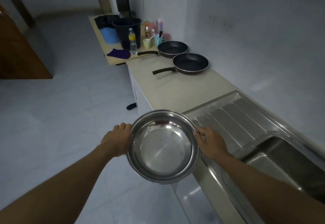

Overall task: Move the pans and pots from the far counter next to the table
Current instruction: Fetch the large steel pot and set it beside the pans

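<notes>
Holding steel pan (pixel 162 153) at counter (pixel 175 90) edge, L hand (pixel 119 141), R hand (pixel 211 143) grip curled on opp. rims, floor (pixel 61 118) to left

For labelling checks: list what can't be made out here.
- Head view: fingertips of the left hand and right hand, hidden behind the bowl.
- Head view: sink, cut off by the right edge.
- Head view: bottle label, too small and blurred to read.

Most fingers of the left hand (pixel 119 139) and right hand (pixel 209 141) were hidden under the steel bowl (pixel 163 146). The sink (pixel 290 167) was cut off at the right edge. The water bottle (pixel 133 42) label was too small to read.
</notes>
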`<action>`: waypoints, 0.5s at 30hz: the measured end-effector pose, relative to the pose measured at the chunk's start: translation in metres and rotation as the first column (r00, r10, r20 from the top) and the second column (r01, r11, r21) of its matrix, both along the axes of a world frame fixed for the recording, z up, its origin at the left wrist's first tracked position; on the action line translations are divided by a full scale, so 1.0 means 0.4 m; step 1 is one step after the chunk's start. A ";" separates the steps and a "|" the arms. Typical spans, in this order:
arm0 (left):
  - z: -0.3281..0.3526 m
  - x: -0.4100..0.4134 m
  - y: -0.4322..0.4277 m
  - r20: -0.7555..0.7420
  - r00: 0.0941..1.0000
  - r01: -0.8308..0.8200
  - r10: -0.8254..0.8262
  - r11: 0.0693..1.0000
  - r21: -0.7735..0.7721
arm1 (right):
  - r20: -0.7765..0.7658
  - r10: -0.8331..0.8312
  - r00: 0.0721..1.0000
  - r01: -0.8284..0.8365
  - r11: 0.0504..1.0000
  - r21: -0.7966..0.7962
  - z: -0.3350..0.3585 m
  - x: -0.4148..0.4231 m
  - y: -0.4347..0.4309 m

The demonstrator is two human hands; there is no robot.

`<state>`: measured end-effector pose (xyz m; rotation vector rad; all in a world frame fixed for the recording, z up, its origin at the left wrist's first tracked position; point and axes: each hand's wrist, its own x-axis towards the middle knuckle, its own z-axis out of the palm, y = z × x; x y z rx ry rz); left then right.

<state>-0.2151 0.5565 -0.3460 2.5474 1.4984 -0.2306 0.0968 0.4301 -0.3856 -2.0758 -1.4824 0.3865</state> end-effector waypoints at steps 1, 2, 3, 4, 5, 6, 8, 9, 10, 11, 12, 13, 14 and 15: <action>-0.006 0.014 0.045 0.002 1.000 0.021 -0.021 1.000 -0.001 | 0.005 -0.013 1.000 0.013 1.000 0.000 -0.006 0.010 0.032; -0.011 0.030 0.091 0.002 0.999 0.045 -0.045 0.999 -0.005 | 0.006 -0.027 1.000 0.027 1.000 0.004 -0.013 0.021 0.063; -0.016 0.047 0.139 0.000 0.997 0.073 -0.073 0.997 -0.010 | 0.000 -0.041 0.999 0.041 0.999 0.004 -0.019 0.031 0.095; -0.020 0.065 0.187 -0.003 0.995 0.103 -0.103 0.995 -0.014 | -0.007 -0.055 0.998 0.055 0.998 -0.002 -0.024 0.039 0.124; -0.023 0.084 0.238 0.000 0.991 0.132 -0.132 0.991 -0.013 | -0.009 -0.074 0.997 0.073 0.997 -0.009 -0.028 0.047 0.154; -0.024 0.104 0.291 0.008 0.987 0.162 -0.162 0.987 -0.008 | -0.002 -0.098 0.995 0.098 0.995 -0.011 -0.032 0.056 0.183; -0.020 0.145 0.396 0.017 0.973 0.232 -0.232 0.973 -0.003 | 0.022 -0.174 0.985 0.174 0.985 -0.010 -0.036 0.068 0.233; -0.017 0.164 0.444 0.014 0.964 0.264 -0.264 0.964 -0.004 | 0.034 -0.210 0.977 0.210 0.978 -0.010 -0.037 0.071 0.254; -0.015 0.182 0.488 0.006 0.954 0.299 -0.299 0.954 -0.010 | 0.044 -0.241 0.969 0.242 0.970 -0.008 -0.038 0.071 0.273; -0.015 0.201 0.530 -0.007 0.942 0.336 -0.336 0.942 -0.016 | 0.048 -0.273 0.961 0.274 0.962 -0.004 -0.041 0.071 0.289; -0.016 0.223 0.573 -0.018 0.927 0.374 -0.375 0.927 -0.014 | 0.047 -0.309 0.950 0.309 0.951 0.005 -0.043 0.070 0.305; -0.014 0.248 0.613 -0.025 0.912 0.410 -0.410 0.912 -0.007 | 0.046 -0.348 0.936 0.348 0.937 0.016 -0.044 0.071 0.321; -0.011 0.275 0.649 -0.026 0.898 0.439 -0.439 0.899 -0.006 | 0.047 -0.383 0.923 0.382 0.924 0.024 -0.043 0.076 0.337; -0.008 0.302 0.680 -0.029 0.884 0.466 -0.467 0.884 -0.016 | 0.047 -0.414 0.909 0.413 0.910 0.024 -0.043 0.083 0.350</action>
